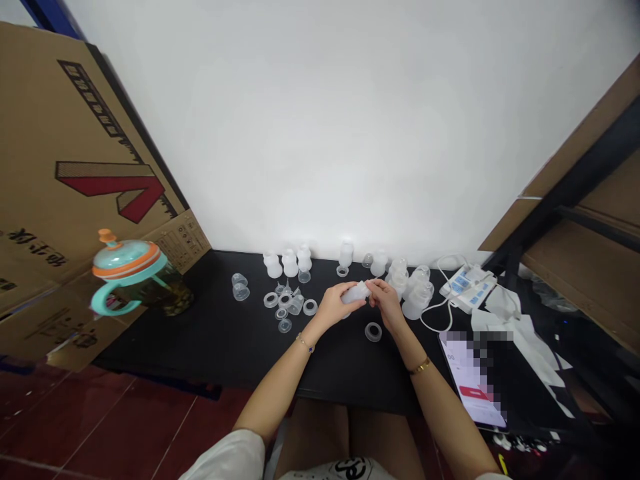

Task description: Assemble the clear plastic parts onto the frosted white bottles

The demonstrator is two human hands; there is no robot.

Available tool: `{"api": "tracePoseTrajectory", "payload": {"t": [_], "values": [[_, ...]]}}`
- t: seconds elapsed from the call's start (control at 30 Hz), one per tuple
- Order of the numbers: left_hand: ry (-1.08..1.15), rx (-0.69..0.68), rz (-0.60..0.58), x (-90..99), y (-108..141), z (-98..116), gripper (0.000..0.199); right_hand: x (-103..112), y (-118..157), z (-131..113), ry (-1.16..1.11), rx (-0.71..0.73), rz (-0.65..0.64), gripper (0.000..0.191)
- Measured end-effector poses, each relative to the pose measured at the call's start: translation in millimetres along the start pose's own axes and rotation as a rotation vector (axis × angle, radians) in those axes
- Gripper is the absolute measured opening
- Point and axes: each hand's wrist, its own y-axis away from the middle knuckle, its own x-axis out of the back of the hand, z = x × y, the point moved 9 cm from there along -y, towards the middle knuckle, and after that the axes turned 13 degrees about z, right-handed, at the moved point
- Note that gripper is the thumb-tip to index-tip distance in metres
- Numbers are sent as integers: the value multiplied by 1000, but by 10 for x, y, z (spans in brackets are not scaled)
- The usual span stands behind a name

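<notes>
My left hand (336, 308) is wrapped round a frosted white baby bottle (356, 292), tilted with its mouth toward the right. The fingers of my right hand (384, 299) are pinched together at the bottle's mouth; whatever small part they may hold is hidden. A loose collar ring (373, 331) lies on the black table (240, 360) just below my right hand. To the left of my hands are several more rings (310, 307), clear nipples (287, 288) and a disc (285, 325). Several assembled bottles (417, 300) with clear caps stand right of my right hand.
Along the wall stand open white bottles (290, 263), with clear caps (241, 288) to their left. A large teal-lidded jug (145, 277) is at the left by a cardboard box (75, 167). On the right are a power strip (469, 287) with cables, white paper (525, 333) and a tablet (473, 387).
</notes>
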Motion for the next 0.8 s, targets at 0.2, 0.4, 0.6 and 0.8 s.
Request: {"api": "tracePoseTrajectory", "payload": {"t": [0.2, 0.4, 0.6, 0.8], "values": [[-20, -10, -7, -8, 2, 0, 53, -2, 2, 5, 12, -3, -1, 43], [-23, -20, -18, -9, 5, 31, 53, -5, 1, 5, 22, 1, 4, 44], [-21, -23, -21, -23, 10, 5, 54, -7, -5, 2, 28, 18, -2, 45], [-17, -25, -26, -24, 10, 17, 54, 1, -10, 8, 40, 28, 4, 45]]}}
